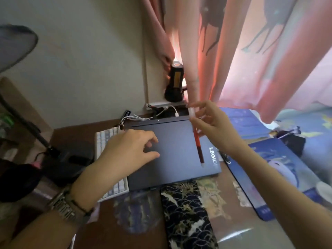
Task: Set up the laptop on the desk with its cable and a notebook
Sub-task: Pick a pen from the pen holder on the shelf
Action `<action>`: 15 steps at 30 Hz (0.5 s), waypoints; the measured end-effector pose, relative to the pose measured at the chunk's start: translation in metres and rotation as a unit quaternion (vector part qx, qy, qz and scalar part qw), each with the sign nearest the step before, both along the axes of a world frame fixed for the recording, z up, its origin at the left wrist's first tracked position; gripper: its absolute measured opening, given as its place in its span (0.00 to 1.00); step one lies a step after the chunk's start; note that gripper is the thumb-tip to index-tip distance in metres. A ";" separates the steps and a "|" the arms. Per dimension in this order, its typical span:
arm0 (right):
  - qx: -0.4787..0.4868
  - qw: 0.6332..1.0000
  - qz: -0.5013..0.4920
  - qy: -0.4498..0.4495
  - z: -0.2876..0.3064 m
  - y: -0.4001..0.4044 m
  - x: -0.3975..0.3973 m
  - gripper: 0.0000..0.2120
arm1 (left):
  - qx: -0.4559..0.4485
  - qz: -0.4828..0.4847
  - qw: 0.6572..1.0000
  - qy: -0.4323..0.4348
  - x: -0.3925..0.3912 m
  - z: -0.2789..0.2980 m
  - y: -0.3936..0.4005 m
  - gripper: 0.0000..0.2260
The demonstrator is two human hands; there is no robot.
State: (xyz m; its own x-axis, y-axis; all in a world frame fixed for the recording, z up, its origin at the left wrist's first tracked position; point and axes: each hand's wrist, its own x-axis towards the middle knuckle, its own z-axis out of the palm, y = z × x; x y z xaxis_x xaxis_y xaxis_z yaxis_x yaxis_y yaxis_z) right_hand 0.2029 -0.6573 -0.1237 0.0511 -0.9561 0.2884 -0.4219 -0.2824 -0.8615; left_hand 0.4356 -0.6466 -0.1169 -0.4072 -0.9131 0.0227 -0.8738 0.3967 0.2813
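A closed dark grey laptop (177, 150) with a "LEGION" logo lies on the brown desk (239, 227), partly on top of a white keyboard (106, 139). My left hand (129, 151) hovers over the lid's left part, fingers spread, holding nothing. My right hand (213, 123) is above the lid's far right corner and pinches the white upper end of a red and black pen (197, 141), which hangs down over the lid. White cables (143, 118) lie tangled behind the laptop near the wall. I cannot make out a notebook with certainty.
A dark patterned wrist rest (186, 214) lies in front of the laptop. A blue mouse mat (265, 168) sits at the right. A black and orange lamp (175, 83) stands on the ledge behind. Pink curtains (251, 51) hang at the back right. Dark objects and a fan (16, 45) crowd the left.
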 end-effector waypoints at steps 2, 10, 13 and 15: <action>0.019 0.999 -0.026 -0.012 -0.019 0.007 -0.019 0.07 | 0.018 -0.008 1.000 0.007 -0.018 -0.019 -0.001 0.14; 0.129 0.989 -0.067 -0.020 -0.108 0.034 -0.076 0.10 | 0.087 0.005 0.996 -0.005 -0.075 -0.097 0.019 0.14; 0.156 0.985 -0.077 -0.006 -0.144 0.043 -0.089 0.11 | 0.107 0.015 0.994 -0.010 -0.091 -0.122 0.028 0.14; 0.176 0.982 -0.070 -0.003 -0.167 0.050 -0.094 0.10 | 0.113 0.027 0.993 -0.011 -0.099 -0.138 0.036 0.15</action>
